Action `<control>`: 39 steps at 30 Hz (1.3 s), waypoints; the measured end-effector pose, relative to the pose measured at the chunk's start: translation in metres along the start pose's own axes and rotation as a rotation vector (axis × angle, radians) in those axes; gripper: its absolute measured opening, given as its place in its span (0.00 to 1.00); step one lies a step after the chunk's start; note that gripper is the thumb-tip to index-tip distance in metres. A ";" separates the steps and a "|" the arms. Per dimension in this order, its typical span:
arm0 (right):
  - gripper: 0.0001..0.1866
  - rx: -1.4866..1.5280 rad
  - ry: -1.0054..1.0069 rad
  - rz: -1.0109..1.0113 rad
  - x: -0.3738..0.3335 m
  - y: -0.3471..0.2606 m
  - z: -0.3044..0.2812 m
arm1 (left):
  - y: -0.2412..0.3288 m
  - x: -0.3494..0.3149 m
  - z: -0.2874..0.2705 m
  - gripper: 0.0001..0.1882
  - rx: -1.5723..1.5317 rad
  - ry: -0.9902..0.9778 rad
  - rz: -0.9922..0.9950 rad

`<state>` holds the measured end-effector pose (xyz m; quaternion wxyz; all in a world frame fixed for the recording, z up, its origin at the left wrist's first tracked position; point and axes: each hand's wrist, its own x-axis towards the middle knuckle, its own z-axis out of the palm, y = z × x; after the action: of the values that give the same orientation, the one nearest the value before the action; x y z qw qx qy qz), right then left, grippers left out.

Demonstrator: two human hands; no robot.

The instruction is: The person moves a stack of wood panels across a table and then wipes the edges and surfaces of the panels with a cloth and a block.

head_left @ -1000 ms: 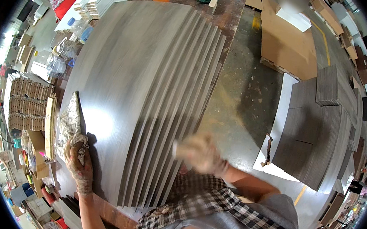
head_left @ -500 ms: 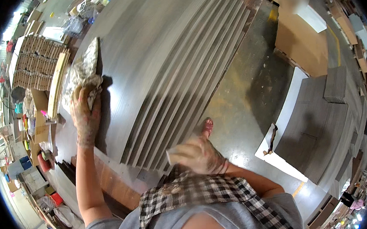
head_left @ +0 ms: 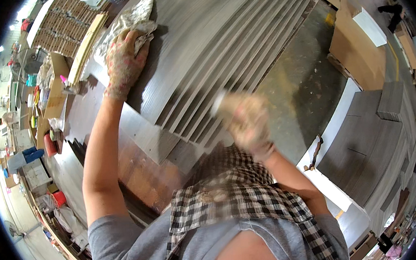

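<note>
My left hand (head_left: pixel 124 65), in a stained glove, presses on a crumpled whitish patterned rag (head_left: pixel 134 16), fingers curled over its near edge. Beneath the rag is the top one of several grey wood-grain boards (head_left: pixel 185 29), stacked with their right edges stepped like stairs. My right hand (head_left: pixel 247 122), also gloved, hovers near the front right corner of the stepped edges. It is smeared by motion, with its fingers closed around a small whitish thing (head_left: pixel 219 102) whose kind I cannot make out.
Dark grey panels (head_left: pixel 355 143) with white sheeting stand at right, beyond a strip of floor (head_left: pixel 287 84). Brown cardboard (head_left: pixel 358 54) lies farther back. On the left are stacked wooden strips (head_left: pixel 70 23) and an open carton (head_left: pixel 58 85). A brown wooden surface (head_left: pixel 145 169) shows near my waist.
My left hand and the rag have moved forward along the top board. My right hand has swung up and forward from near my waist to beside the stepped edges. The whole view has shifted.
</note>
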<state>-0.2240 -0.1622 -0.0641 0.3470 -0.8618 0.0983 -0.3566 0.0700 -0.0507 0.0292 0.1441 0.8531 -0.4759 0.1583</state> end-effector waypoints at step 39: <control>0.17 -0.021 0.018 -0.105 -0.080 -0.080 0.027 | -0.008 -0.052 -0.001 0.13 -0.108 0.135 0.039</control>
<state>-0.2698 -0.0554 -0.0681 0.3176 -0.8662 0.0598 -0.3811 0.0506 -0.0069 0.0082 0.2186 0.8220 -0.4895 0.1922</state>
